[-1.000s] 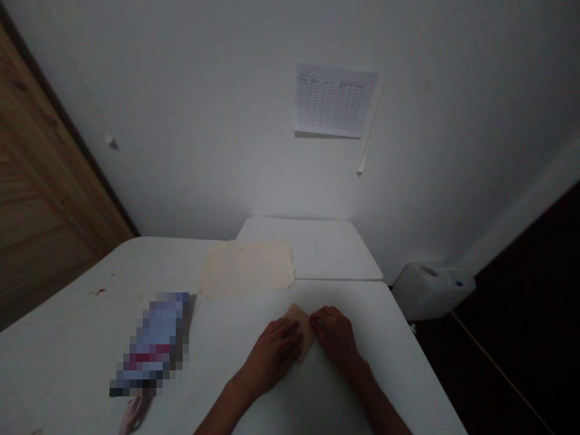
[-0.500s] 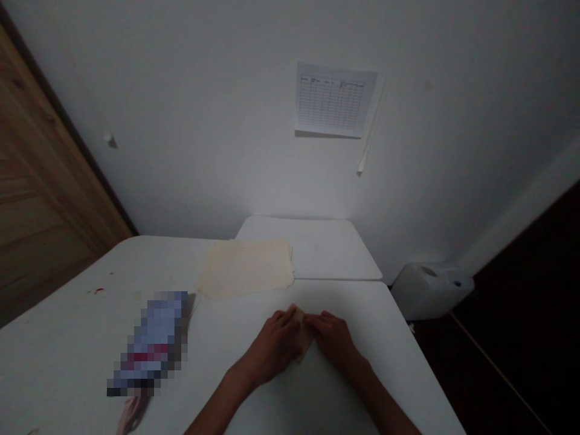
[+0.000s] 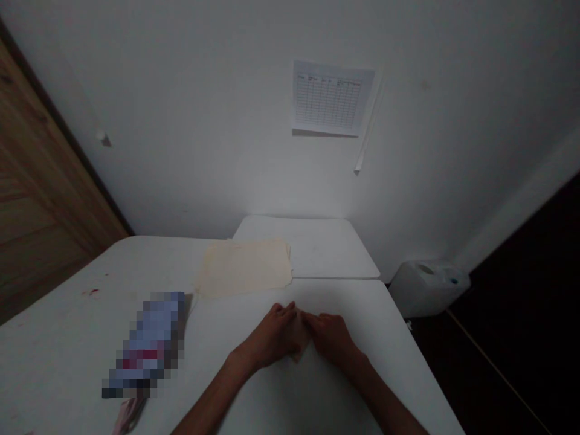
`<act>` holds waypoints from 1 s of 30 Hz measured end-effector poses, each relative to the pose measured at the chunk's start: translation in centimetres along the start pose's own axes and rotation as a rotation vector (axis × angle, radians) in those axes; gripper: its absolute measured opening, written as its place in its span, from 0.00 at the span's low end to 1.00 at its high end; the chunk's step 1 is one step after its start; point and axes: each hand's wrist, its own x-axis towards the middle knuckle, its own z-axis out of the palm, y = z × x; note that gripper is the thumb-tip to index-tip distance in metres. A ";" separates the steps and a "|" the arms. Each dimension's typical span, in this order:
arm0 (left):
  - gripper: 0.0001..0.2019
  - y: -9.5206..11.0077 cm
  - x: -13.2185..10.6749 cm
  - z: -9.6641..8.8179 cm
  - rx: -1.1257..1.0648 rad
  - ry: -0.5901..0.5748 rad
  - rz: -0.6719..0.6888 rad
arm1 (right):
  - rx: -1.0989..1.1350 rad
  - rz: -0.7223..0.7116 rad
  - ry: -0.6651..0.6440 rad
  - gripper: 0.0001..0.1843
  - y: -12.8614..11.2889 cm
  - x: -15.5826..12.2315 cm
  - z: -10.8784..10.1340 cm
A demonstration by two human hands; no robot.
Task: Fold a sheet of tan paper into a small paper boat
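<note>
A small folded beige sheet [image 3: 299, 339] lies on the white table between my hands; whether it is paper or thin pastry I cannot tell. My left hand [image 3: 280, 335] is closed over its left side, thumb and fingers on it. From the right, my right hand [image 3: 330, 332] presses its fingertips against the sheet's upper right edge, the other fingers curled. Behind the hands rests a stack of larger beige sheets [image 3: 244, 267] with uneven edges.
The white table [image 3: 254, 405] meets a second white tabletop [image 3: 312, 248] by the wall. A blurred blue packet [image 3: 154, 335] and a pinkish strap [image 3: 130, 414] lie at left. A white plastic container [image 3: 417, 296] stands right of the table; a printed chart [image 3: 330, 99] hangs above.
My left fingers have shifted slightly over the folded sheet, and more of its lower part shows. The right hand stays at its edge. The view has moved a little.
</note>
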 end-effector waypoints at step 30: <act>0.12 0.6 -3.7 3.3 0.241 0.325 0.004 | -0.078 -0.106 -0.059 0.23 -1.0 2.7 -1.3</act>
